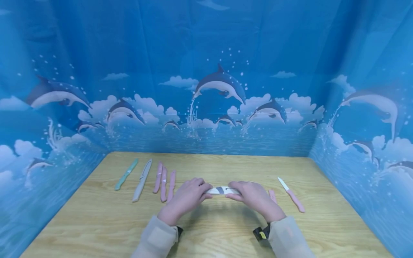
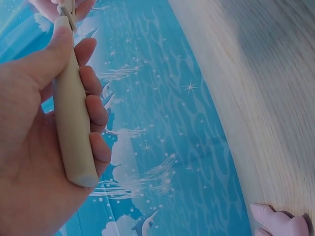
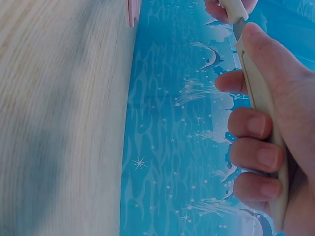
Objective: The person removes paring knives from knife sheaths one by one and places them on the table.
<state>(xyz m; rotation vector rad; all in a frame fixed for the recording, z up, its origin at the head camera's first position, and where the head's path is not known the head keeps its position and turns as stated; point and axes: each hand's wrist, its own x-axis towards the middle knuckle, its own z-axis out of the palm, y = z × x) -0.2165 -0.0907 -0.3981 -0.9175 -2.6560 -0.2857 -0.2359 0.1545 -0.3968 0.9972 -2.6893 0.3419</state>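
Observation:
Both hands hold a cream knife and its cream sheath end to end above the table's middle. My left hand [image 1: 190, 195] grips the handle [image 2: 74, 123], thumb along it and fingers curled round. My right hand [image 1: 255, 197] grips the sheath [image 3: 261, 93], its slot visible along one side. A short stretch of grey blade [image 3: 238, 28] shows between handle and sheath; the sheath hides the rest. In the head view the fingers cover both outer ends.
On the wooden table [image 1: 213, 229], a green knife [image 1: 126, 174], a pale grey knife [image 1: 142, 181] and several pink pieces [image 1: 164, 184] lie left. Right are a pink-handled knife [image 1: 295, 200], its white blade bare, and a pink piece [image 1: 272, 195] partly behind my right forearm.

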